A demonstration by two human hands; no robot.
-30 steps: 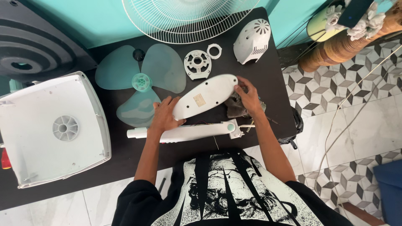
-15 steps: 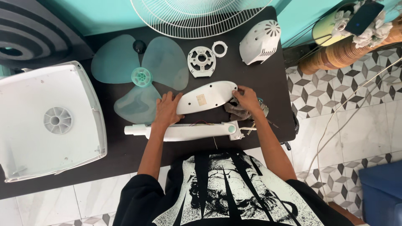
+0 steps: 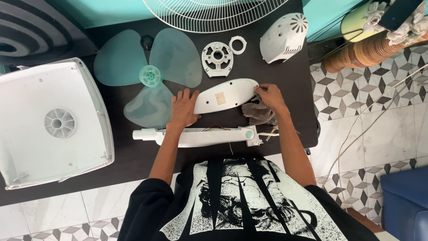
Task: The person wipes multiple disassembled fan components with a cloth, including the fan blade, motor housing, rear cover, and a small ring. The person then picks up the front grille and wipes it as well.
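While the dark desk point(image 3: 285, 85) carries a fan taken to pieces, everything can be placed from one landmark — the long white oval plastic cover point(image 3: 225, 96) lying near the desk's middle. Far to its left sits the square white plastic fan base point(image 3: 49, 122), upside down, and nearer on that side the translucent teal three-bladed fan blade point(image 3: 149, 78). The left hand point(image 3: 183, 109) lies flat with fingers spread at the cover's lower-left end, touching it and pressing rather than gripping. The cover's long axis runs from that end up and to the right, where the right hand point(image 3: 269, 96) pinches its upper-right tip with loosely curled fingers; each hand has one end, neither clearly nearer. Just below the cover lies the long white plastic fan neck point(image 3: 200, 136), roughly level, with thin wires showing along it. Above the cover are the round white plastic mounting disc point(image 3: 217, 58), the small white plastic ring point(image 3: 237, 44) and the white wire fan guard point(image 3: 214, 13). Upper right stands the white domed motor housing point(image 3: 285, 38); right of the cover, under the right hand, a grey crumpled rag point(image 3: 258, 114). Beyond the desk — patterned floor tiles point(image 3: 370, 98).
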